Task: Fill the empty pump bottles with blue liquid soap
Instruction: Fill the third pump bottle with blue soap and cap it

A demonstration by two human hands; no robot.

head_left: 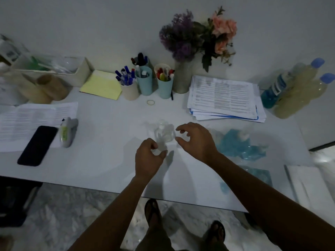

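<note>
Pale marbled floor lies nearest, under the edge of a white table. On the table stands a clear pump bottle, dim and blurred. Just in front of it the left hand has thumb and forefinger curled close; whether they pinch anything I cannot tell. Just right of it the right hand hovers, its fingers curved, apart and holding nothing. Further right lies a crumpled blue pouch. Behind the bottle and to the right are printed papers, too small to read, and a bottle of blue liquid whose label is unreadable. Beyond is a plain white wall.
</note>
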